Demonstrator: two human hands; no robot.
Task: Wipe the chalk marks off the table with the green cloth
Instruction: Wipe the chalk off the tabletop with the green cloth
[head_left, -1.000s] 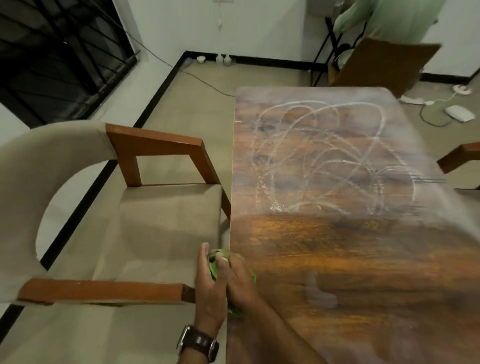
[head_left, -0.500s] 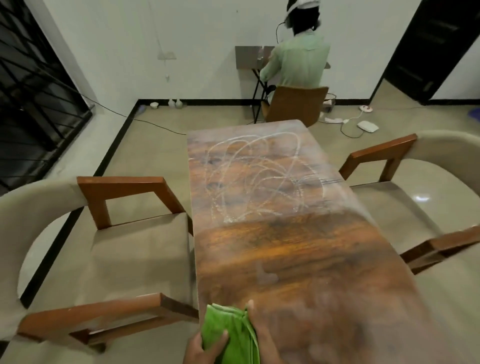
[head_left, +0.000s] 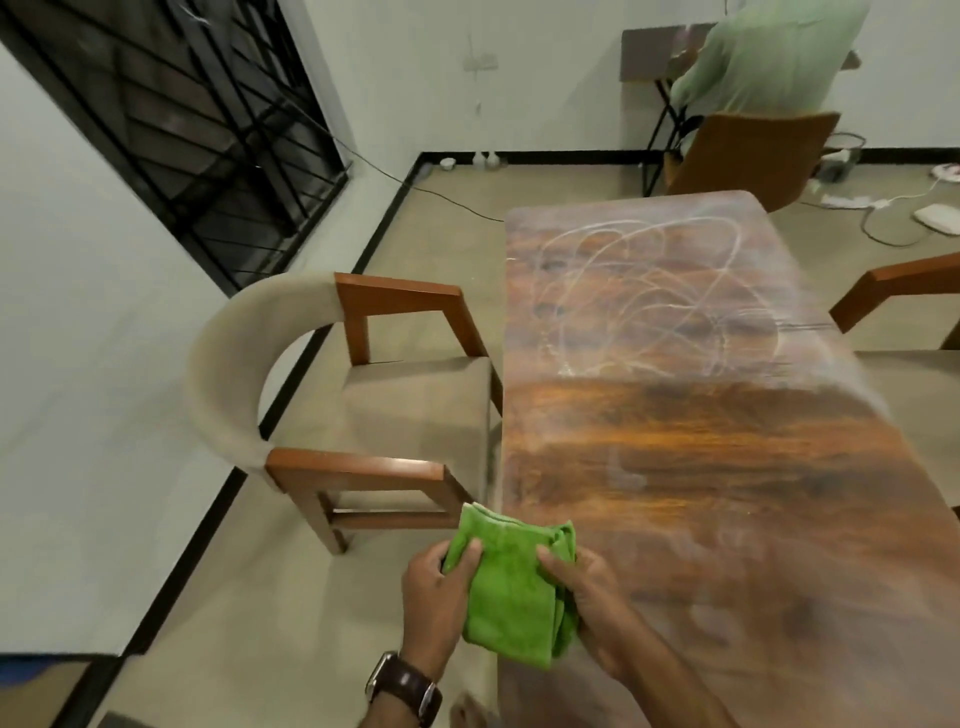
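- The step in hand is judged to be the readying of the cloth: it is held folded at the near end of the table (head_left: 727, 467), and no wiping is seen yet.
- At the far left, an armchair (head_left: 363, 395) is drawn up beside the table's left edge; it plays no part in the task.
- The left hand (head_left: 436, 597), with a watch (head_left: 402, 686) worn at the wrist, is seen gripping the left edge of the green cloth (head_left: 511, 587), the thumb laid over the top and the fingers curled beneath.
- The green cloth is held between both hands, just off the table's near left corner, partly over the floor and partly over the edge.
- The right hand (head_left: 587, 597) is seen gripping the cloth's right side, thumb on top, with the forearm stretched over the tabletop.
- The chalk marks (head_left: 649, 301) are spread in loops over the far half of the table, well apart from the cloth; the near half appears unmarked.
- The next move is judged to call for the cloth to be carried forward, pressed flat on the marks and swept across them, with a long reach or a step alongside.
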